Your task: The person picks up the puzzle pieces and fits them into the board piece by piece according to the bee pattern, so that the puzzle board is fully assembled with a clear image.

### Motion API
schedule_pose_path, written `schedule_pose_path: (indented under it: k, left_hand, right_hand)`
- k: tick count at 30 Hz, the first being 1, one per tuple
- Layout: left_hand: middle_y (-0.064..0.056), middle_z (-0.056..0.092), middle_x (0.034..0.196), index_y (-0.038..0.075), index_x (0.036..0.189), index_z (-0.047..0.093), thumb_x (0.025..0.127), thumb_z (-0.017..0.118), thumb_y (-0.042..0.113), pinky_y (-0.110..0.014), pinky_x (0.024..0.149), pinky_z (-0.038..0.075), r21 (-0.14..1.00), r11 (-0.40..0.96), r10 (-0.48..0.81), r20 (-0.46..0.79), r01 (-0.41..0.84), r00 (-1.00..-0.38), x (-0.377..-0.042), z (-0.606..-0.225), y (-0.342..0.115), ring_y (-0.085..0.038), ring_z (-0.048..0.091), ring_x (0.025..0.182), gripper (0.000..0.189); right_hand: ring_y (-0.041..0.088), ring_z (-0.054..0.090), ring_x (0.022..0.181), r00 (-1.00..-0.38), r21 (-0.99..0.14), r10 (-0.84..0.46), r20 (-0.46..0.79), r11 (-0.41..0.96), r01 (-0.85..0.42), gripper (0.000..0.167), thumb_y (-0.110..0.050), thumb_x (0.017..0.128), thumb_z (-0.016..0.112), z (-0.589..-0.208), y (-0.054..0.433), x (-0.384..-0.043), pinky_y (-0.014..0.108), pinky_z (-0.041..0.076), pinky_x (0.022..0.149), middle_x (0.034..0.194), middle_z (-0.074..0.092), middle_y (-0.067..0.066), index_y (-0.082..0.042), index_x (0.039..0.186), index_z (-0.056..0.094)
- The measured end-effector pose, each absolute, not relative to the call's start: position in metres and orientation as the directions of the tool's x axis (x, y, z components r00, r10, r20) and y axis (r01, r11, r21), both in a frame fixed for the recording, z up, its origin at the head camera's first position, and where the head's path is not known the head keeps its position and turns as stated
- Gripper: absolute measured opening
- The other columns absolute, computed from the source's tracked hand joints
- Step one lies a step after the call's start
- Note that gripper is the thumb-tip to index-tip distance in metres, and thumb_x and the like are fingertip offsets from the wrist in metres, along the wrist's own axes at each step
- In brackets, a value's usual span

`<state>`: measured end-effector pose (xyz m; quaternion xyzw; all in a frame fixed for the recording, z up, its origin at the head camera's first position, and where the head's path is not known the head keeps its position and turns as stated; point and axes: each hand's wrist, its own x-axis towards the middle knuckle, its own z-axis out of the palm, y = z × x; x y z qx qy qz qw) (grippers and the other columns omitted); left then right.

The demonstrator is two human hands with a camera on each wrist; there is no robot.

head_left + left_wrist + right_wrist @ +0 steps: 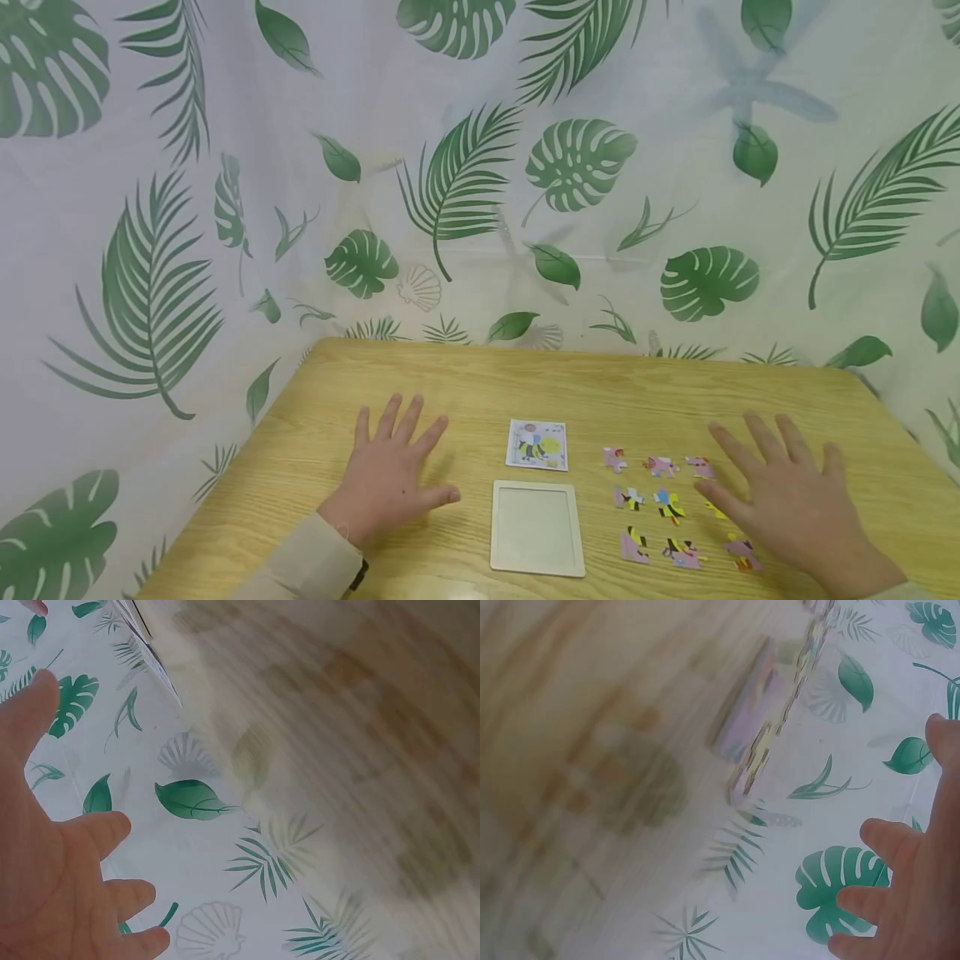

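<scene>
- A white cloth with green leaf prints [247, 75] is hanging beyond the left and back edges of the wood-grained surface [450, 375].
- A pale sleeve [303, 562] and a dark band [360, 575] are showing at the left wrist.
- The left hand [393, 479] is hovering above the surface on its left-edge side, palm facing down, fingers spreading wide; its grip is hanging released, holding nothing.
- A light square tray [497, 529] with a raised rim is lying flat, right of the left hand, farther from the back edge than the card.
- The picture card [537, 445], printed with a striped bee, is lying just beyond the tray, toward the back edge.
- Nine puzzle pieces [632, 550], mostly pink, yellow and black, are lying apart from one another in three rows of three, right of the tray and card.
- The right hand [795, 508] is hovering on the right-edge side, fingers fanning out, its thumb partly covering the middle row's rightmost piece in the head view; its grip is also hanging released, grasping nothing.
</scene>
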<state>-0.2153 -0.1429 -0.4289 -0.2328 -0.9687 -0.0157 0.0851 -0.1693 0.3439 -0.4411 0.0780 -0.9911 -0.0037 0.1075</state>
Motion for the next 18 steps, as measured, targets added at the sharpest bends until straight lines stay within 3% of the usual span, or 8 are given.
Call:
schedule_pose_path:
  k: [7,12,18]
  left_hand:
    - [-0.014,0.021,0.166,0.024,0.158,0.038,0.082,0.058,0.079,-0.075,0.111,0.008,0.07,0.871,0.479,0.104,0.487,-0.872,-0.211,-0.43,-0.136,-0.044,0.012,0.151,0.096]
    - [-0.012,0.02,0.166,0.023,0.16,0.034,0.082,0.063,0.075,-0.075,0.11,0.013,0.215,0.841,0.502,0.03,0.496,-0.865,-0.21,-0.433,-0.129,-0.044,0.014,0.151,0.098]
    - [-0.013,0.022,0.166,0.019,0.162,0.028,0.081,0.068,0.07,-0.073,0.112,0.012,0.415,0.777,0.541,-0.058,0.473,-0.839,-0.207,-0.436,-0.119,-0.043,0.016,0.15,0.103]
  right_hand:
    - [0.057,0.022,0.141,-0.949,0.005,-0.194,0.249,0.98,-0.199,0.077,-0.069,0.095,0.05,-0.44,0.334,-0.173,0.085,0.012,0.096,0.157,0.032,0.028,-0.021,0.154,0.043]
    - [0.056,0.027,0.14,-0.945,-0.029,-0.227,0.234,0.97,-0.24,0.074,-0.065,0.097,0.051,-0.437,0.323,-0.175,0.084,0.018,0.097,0.156,0.034,0.028,-0.018,0.154,0.044]
    - [0.055,0.027,0.14,-0.947,-0.147,-0.238,0.217,0.951,-0.273,0.069,-0.058,0.1,0.052,-0.434,0.307,-0.179,0.081,0.021,0.098,0.155,0.036,0.028,-0.015,0.153,0.045]
